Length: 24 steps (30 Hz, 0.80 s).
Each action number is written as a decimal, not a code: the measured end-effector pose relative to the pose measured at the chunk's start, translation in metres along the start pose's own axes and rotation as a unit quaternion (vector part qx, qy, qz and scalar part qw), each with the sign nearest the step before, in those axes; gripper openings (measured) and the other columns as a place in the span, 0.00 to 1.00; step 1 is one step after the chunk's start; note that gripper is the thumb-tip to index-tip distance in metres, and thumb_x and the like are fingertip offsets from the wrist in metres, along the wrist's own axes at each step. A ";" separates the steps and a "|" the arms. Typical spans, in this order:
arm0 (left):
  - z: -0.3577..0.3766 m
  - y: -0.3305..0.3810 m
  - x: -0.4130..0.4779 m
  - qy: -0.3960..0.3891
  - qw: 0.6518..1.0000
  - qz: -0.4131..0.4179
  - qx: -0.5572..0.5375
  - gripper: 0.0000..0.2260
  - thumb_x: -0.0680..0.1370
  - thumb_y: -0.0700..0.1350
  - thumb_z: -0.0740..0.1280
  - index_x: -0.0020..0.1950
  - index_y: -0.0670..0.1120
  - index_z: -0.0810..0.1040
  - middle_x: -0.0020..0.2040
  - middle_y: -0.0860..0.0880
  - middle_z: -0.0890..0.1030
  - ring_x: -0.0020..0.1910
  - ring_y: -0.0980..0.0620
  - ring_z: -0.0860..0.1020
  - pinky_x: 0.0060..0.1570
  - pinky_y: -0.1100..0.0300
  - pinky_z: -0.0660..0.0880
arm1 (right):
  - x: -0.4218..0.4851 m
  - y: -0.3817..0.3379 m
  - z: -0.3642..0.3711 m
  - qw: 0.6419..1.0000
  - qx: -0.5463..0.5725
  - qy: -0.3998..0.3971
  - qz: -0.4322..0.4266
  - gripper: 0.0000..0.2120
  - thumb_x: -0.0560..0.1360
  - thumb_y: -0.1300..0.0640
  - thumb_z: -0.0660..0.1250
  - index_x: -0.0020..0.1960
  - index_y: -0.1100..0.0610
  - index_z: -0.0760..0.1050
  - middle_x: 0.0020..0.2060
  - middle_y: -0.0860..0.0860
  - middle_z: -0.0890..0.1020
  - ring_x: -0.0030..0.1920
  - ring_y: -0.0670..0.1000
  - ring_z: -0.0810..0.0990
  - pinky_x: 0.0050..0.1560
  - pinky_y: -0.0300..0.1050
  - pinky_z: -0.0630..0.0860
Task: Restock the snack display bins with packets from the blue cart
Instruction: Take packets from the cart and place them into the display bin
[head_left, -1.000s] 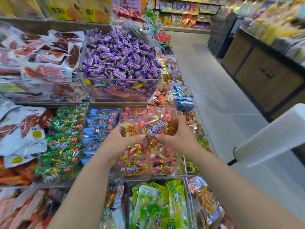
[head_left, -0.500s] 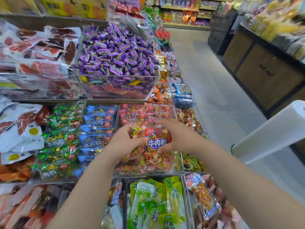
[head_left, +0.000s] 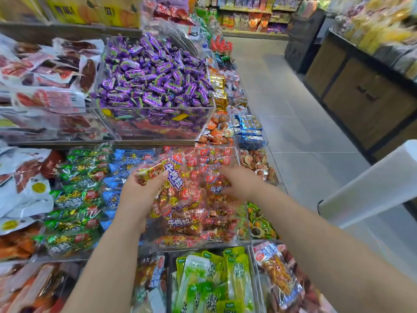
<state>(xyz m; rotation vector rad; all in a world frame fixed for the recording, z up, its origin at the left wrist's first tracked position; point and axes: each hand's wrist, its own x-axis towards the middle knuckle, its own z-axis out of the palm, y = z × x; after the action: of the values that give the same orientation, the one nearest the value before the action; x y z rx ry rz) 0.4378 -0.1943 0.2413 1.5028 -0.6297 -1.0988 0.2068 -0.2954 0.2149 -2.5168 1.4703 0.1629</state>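
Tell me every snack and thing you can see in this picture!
Purple foil-wrapped candies: many, purple, clear upper bin.
Red clear-plastic snack packets: many, red and gold, bin beneath the hands.
Held red snack packet: one, red, raised over that bin.
Green shiny snack packets: many, green, left of the blue ones.
Blue shiny snack packets: several, blue, between green and red.
Lime-green plastic pouches: several, lime, front bin.
White-and-red meat packets: many, white and red, upper left.
White plastic roll: one, white, right edge.
Left hand: one, grips the held packet.
Right hand: one, among the red packets; grip unclear.
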 end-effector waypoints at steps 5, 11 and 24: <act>-0.002 -0.002 0.004 -0.012 0.999 -0.024 0.019 0.14 0.71 0.49 0.75 0.51 0.54 0.74 0.49 0.47 0.84 0.46 0.46 0.83 0.49 0.45 0.80 | 0.026 -0.015 0.025 0.996 -0.091 -0.021 0.002 0.26 0.75 0.57 0.64 0.71 0.50 0.62 0.65 0.56 0.71 0.68 0.59 0.64 0.67 0.57 0.60; -0.002 -0.007 0.005 -0.009 0.999 -0.028 0.036 0.12 0.70 0.50 0.75 0.47 0.55 0.73 0.47 0.49 0.84 0.44 0.49 0.83 0.43 0.51 0.80 | 0.010 -0.019 0.049 0.997 -0.065 0.027 -0.019 0.46 0.75 0.48 0.61 0.73 0.48 0.25 0.72 0.55 0.27 0.68 0.56 0.21 0.62 0.54 0.18; -0.001 -0.004 0.011 -0.005 0.997 -0.043 0.060 0.15 0.69 0.53 0.76 0.45 0.56 0.70 0.50 0.50 0.81 0.51 0.45 0.81 0.56 0.41 0.76 | 0.045 -0.018 0.072 0.985 -0.157 0.007 0.071 0.41 0.78 0.59 0.55 0.68 0.50 0.20 0.70 0.54 0.24 0.69 0.58 0.23 0.63 0.64 0.25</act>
<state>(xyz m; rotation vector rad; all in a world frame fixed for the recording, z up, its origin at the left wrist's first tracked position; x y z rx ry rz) 0.4424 -0.2022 0.2341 1.6412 -0.6512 -1.1521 0.2458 -0.3072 0.1386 -2.6506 1.7532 0.4343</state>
